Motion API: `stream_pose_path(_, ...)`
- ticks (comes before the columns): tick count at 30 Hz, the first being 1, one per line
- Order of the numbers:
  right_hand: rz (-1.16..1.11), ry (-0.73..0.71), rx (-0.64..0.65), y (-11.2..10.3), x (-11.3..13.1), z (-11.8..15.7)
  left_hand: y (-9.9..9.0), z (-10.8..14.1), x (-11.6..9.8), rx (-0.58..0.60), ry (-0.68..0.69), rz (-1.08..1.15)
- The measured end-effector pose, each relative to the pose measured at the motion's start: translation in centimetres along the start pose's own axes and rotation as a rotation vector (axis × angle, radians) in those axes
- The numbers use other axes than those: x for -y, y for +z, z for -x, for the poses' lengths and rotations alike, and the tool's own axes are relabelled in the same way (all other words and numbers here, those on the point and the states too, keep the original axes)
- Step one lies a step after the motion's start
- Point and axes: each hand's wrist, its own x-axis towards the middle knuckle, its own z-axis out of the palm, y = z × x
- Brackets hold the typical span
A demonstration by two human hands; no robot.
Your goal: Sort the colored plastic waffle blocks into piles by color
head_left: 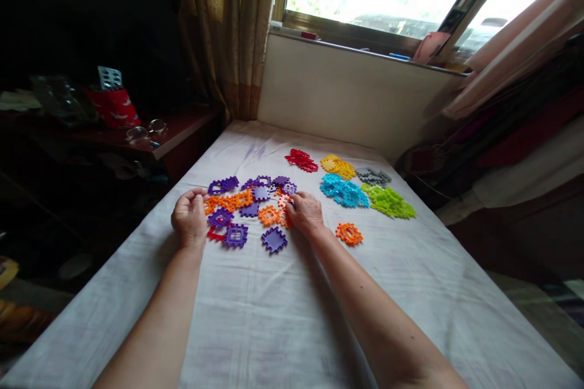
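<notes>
A mixed heap of toothed plastic building tiles lies between my hands, with orange tiles (243, 198) and purple tiles (221, 217) overlapping. At the heap's left edge my left hand (190, 219) is closed, its fingers curled beside the orange tiles; what they hold, if anything, is hidden. My right hand (305, 211) reaches into the right side of the heap, fingers pinched on a dark purple building tile that is mostly covered. Just in front lie a solid purple tile (274, 240) and a windowed purple tile (236, 235). A red tile (215, 233) peeks out beneath.
Sorted piles sit farther back: red (302, 160), yellow (337, 166), grey (373, 177), blue (343, 191) and green (391, 202). One orange tile (349, 234) lies alone right of my right hand. Glasses (146, 130) and a red cup (114, 107) stand on a side desk.
</notes>
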Motion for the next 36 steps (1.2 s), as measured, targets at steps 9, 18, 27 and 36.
stream_pose_path(9,-0.236,-0.481,-0.034,0.6,6.7,3.0,-0.1,-0.2,-0.2,-0.055,-0.039,0.071)
stream_pose_path(18,-0.262,-0.477,-0.008,1.3,6.7,5.2,-0.6,-0.2,0.9,-0.007,0.194,-0.332)
stream_pose_path(27,-0.209,0.060,-0.156,1.3,-1.3,3.0,0.3,0.8,1.8,0.254,0.237,-0.383)
stream_pose_path(36,-0.210,0.098,-0.172,1.2,-2.1,4.6,0.1,1.2,0.5,0.224,0.209,-0.470)
